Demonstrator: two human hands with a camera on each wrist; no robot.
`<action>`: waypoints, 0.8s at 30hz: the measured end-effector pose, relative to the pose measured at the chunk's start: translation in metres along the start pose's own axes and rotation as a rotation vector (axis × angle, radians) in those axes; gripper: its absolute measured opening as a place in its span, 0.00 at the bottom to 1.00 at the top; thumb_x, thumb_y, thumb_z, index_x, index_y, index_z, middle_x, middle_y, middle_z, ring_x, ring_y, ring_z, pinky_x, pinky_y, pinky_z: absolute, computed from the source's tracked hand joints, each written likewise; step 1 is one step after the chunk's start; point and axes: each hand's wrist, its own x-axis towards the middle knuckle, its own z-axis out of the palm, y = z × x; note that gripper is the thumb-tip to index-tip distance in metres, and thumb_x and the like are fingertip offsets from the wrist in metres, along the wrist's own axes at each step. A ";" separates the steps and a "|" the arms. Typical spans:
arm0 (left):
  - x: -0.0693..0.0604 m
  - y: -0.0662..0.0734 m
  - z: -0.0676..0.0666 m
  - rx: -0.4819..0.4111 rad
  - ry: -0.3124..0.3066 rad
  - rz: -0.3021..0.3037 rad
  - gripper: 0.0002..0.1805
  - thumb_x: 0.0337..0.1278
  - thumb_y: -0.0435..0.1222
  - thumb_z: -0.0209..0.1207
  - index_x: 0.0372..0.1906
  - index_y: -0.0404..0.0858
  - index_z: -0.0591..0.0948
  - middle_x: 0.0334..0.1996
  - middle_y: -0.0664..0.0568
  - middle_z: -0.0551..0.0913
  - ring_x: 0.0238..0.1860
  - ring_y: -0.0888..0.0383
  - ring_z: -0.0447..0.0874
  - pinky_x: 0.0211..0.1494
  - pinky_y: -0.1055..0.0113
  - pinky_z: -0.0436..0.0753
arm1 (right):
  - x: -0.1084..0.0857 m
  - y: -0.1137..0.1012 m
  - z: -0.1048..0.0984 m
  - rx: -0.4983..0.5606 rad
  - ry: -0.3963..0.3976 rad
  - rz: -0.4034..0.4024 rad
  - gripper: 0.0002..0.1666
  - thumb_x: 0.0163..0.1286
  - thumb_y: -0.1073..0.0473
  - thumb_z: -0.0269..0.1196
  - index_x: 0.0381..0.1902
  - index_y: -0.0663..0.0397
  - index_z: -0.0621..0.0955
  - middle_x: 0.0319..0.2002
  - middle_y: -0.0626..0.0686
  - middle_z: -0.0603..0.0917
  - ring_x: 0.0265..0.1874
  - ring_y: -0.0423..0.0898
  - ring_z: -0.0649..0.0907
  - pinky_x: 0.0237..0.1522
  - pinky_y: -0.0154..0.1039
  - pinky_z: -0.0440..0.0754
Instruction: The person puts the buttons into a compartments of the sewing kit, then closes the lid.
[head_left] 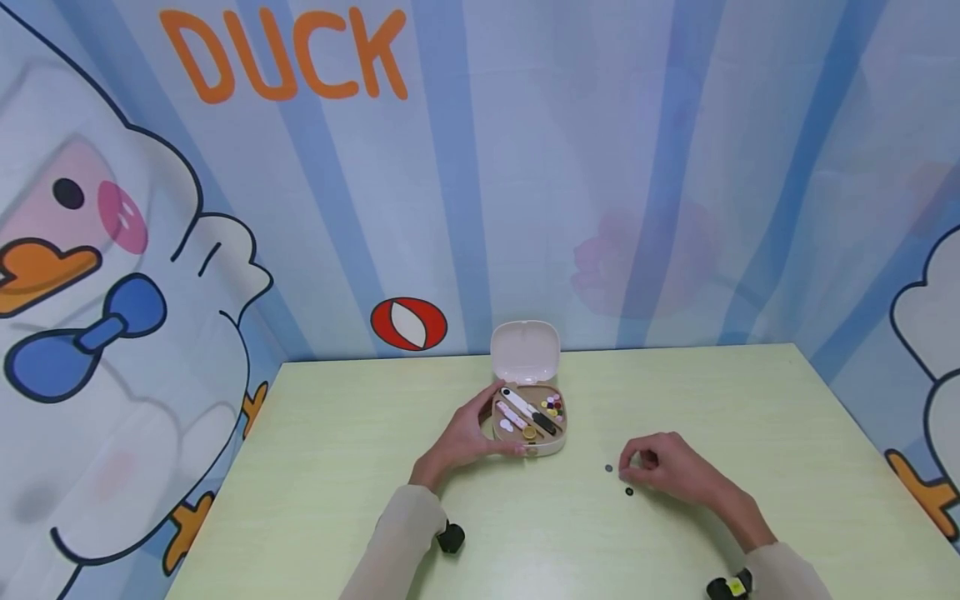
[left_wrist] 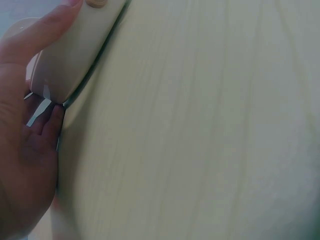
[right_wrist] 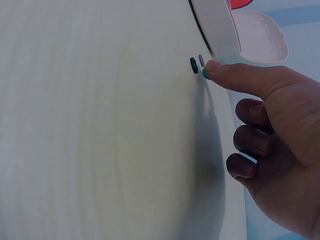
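Observation:
An open sewing kit box [head_left: 553, 448] in pale pink stands on the table, its lid [head_left: 525, 352] raised at the back. My left hand [head_left: 467, 435] grips the box's left side, thumb along the front and fingers round the rear corner. Inside lie a white-and-black slim tool [head_left: 529, 412], a round gold piece [head_left: 529, 433] and small coloured buttons or beads [head_left: 553, 407]. Right of the box, my right hand [head_left: 671, 468] pinches a small teal button [right_wrist: 205, 73] between thumb and index finger, mostly hidden by the fingertip. Close by lie a grey button [head_left: 608, 468] and a black button [head_left: 629, 492].
The pale wood-grain table [head_left: 337, 467] ends at a blue striped curtain [head_left: 517, 167] just behind the lid. Black wrist cameras sit at both sleeves, the left camera [head_left: 452, 537] low over the tabletop.

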 end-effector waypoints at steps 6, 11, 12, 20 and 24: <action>-0.001 0.001 0.000 -0.002 -0.002 0.004 0.65 0.40 0.56 0.82 0.83 0.53 0.57 0.81 0.57 0.60 0.78 0.56 0.61 0.79 0.59 0.65 | 0.010 -0.002 -0.003 0.000 0.000 0.011 0.07 0.67 0.65 0.73 0.35 0.45 0.88 0.18 0.38 0.67 0.20 0.33 0.66 0.24 0.30 0.66; -0.001 0.000 -0.001 -0.002 -0.004 0.005 0.65 0.40 0.57 0.82 0.83 0.53 0.57 0.81 0.57 0.59 0.78 0.56 0.61 0.79 0.59 0.65 | 0.024 -0.001 -0.005 -0.010 0.010 0.017 0.06 0.67 0.63 0.73 0.34 0.44 0.88 0.17 0.38 0.67 0.19 0.34 0.66 0.24 0.30 0.66; 0.000 -0.001 -0.001 -0.005 -0.004 0.006 0.65 0.40 0.57 0.82 0.83 0.54 0.57 0.81 0.57 0.59 0.78 0.56 0.61 0.79 0.59 0.65 | 0.027 -0.001 -0.005 -0.011 0.013 0.020 0.06 0.68 0.63 0.73 0.34 0.44 0.88 0.17 0.38 0.67 0.19 0.34 0.66 0.24 0.30 0.66; 0.000 -0.003 -0.001 0.000 -0.007 0.007 0.65 0.40 0.56 0.82 0.83 0.54 0.57 0.81 0.56 0.59 0.78 0.55 0.61 0.79 0.58 0.64 | 0.055 -0.007 -0.008 0.002 0.026 0.040 0.03 0.68 0.62 0.73 0.35 0.47 0.88 0.17 0.41 0.68 0.19 0.37 0.66 0.24 0.32 0.64; 0.000 -0.002 -0.001 -0.001 -0.010 -0.001 0.65 0.40 0.57 0.82 0.83 0.55 0.57 0.81 0.56 0.59 0.78 0.55 0.61 0.79 0.57 0.64 | 0.069 -0.011 -0.007 0.009 0.023 0.049 0.02 0.68 0.60 0.73 0.37 0.48 0.89 0.18 0.41 0.69 0.19 0.38 0.68 0.24 0.32 0.64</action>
